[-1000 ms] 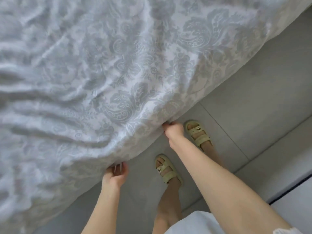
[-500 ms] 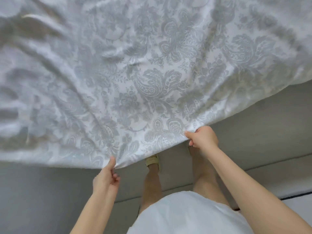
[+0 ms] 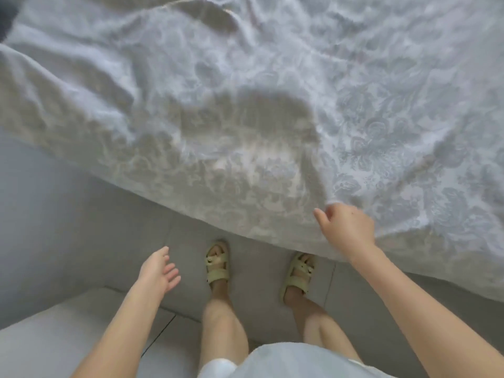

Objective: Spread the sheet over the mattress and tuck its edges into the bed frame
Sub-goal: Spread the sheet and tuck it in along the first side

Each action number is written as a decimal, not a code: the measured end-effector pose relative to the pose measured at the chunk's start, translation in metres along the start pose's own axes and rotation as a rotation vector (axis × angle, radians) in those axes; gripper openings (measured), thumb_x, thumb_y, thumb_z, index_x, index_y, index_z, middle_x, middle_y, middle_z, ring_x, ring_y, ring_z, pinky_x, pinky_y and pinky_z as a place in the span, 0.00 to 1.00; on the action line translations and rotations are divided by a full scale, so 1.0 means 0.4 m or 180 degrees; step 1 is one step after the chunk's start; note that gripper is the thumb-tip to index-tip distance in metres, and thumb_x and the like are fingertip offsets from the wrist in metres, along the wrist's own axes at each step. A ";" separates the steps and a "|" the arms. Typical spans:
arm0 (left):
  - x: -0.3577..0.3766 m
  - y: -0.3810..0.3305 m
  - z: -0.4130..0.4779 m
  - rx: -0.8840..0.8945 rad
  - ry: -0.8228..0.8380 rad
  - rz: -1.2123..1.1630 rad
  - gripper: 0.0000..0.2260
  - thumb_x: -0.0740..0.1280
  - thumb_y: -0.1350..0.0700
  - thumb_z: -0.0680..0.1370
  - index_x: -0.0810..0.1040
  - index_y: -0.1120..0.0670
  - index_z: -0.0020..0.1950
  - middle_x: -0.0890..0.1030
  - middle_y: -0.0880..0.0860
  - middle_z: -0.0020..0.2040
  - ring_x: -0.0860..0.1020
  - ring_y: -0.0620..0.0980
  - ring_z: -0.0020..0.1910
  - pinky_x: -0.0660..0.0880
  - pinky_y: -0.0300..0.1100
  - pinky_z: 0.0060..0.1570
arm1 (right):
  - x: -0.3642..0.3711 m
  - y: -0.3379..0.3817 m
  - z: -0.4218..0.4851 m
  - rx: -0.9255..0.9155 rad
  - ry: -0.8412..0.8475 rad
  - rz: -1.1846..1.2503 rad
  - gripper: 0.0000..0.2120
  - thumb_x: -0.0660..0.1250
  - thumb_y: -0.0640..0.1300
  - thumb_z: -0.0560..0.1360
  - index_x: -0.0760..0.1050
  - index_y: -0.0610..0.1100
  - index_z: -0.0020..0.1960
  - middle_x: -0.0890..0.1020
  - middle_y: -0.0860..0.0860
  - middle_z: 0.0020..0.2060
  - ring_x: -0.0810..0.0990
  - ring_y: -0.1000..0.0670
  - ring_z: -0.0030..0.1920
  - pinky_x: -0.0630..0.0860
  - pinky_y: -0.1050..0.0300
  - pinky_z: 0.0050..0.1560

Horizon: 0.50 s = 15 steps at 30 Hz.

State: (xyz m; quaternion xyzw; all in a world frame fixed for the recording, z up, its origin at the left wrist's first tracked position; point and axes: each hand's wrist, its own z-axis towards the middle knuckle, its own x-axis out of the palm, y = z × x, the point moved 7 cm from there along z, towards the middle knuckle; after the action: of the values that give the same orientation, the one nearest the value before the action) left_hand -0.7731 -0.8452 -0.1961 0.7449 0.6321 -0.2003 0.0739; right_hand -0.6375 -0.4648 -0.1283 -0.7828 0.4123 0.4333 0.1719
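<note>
Off came the left hand (image 3: 159, 271)! Half a second before, it had pinched the sheet's near edge; now it hung free over the tiled floor (image 3: 259, 271), palm turned inward, fingers straight and a little apart, holding nothing and touching nothing. Just beyond it stood the two pale sandals (image 3: 216, 266), toes right at the drooping hem.

Over to the right hand (image 3: 346, 227), and it had stayed at the cloth's edge. Its fingers were curled under, with one digit poking out to the side. A ridge of fabric ran straight down to the knuckles, so it may have kept a pinch there, but the blur made it impossible to tell a grip from a mere touch.

Beyond the hands, the patterned sheet (image 3: 395, 118) had dropped from its raised, taut sweep into a soft, rumpled billow, with deep folds on the left and a dark shadow patch in the middle. It filled the whole far field, its near hem hanging loose above the floor. No mattress or bed frame showed beneath it.

By my reading, the throw was done and the cloth was settling. Smoothing and tucking remained.
</note>
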 end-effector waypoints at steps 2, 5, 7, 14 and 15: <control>0.000 -0.022 0.034 0.0032 0.0096 -0.0288 0.22 0.60 0.51 0.80 0.64 0.58 0.72 0.66 0.61 0.71 0.67 0.60 0.69 0.68 0.54 0.64 | -0.013 0.103 0.027 -0.0438 -0.0126 -0.0005 0.18 0.56 0.56 0.80 0.77 0.43 0.49 0.82 0.48 0.41 0.79 0.46 0.42 0.73 0.56 0.36; -0.001 -0.088 0.085 0.0231 0.0169 -0.0607 0.22 0.61 0.52 0.80 0.65 0.59 0.72 0.67 0.61 0.71 0.68 0.59 0.68 0.69 0.52 0.65 | 0.003 0.267 0.052 -0.0982 -0.0186 -0.0030 0.17 0.57 0.54 0.79 0.74 0.46 0.62 0.80 0.48 0.53 0.77 0.46 0.55 0.74 0.53 0.48; -0.007 -0.152 0.122 0.0361 0.0203 -0.0780 0.21 0.61 0.52 0.80 0.65 0.59 0.72 0.68 0.60 0.71 0.68 0.59 0.68 0.69 0.51 0.65 | 0.026 0.375 0.071 -0.1234 -0.0194 -0.0106 0.19 0.59 0.54 0.79 0.71 0.47 0.66 0.78 0.49 0.57 0.74 0.45 0.58 0.73 0.52 0.53; -0.076 -0.465 0.274 0.0549 0.0334 -0.1418 0.22 0.61 0.48 0.80 0.66 0.58 0.71 0.68 0.57 0.70 0.69 0.55 0.68 0.69 0.48 0.66 | 0.090 0.740 0.204 -0.1379 -0.0235 -0.0438 0.34 0.62 0.60 0.75 0.54 0.51 0.76 0.60 0.43 0.74 0.58 0.40 0.72 0.62 0.46 0.69; -0.103 -0.520 0.298 0.0588 0.0283 -0.1485 0.22 0.61 0.49 0.80 0.67 0.58 0.70 0.71 0.56 0.68 0.71 0.54 0.65 0.70 0.48 0.65 | 0.106 0.797 0.231 -0.1360 -0.0181 -0.0515 0.36 0.63 0.61 0.75 0.51 0.53 0.76 0.57 0.43 0.75 0.55 0.39 0.73 0.60 0.44 0.70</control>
State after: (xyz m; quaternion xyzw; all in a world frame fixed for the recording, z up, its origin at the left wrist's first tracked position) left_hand -1.0047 -0.8865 -0.2585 0.5905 0.7686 -0.2358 -0.0706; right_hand -0.9284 -0.6194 -0.1872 -0.8194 0.2421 0.5174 0.0480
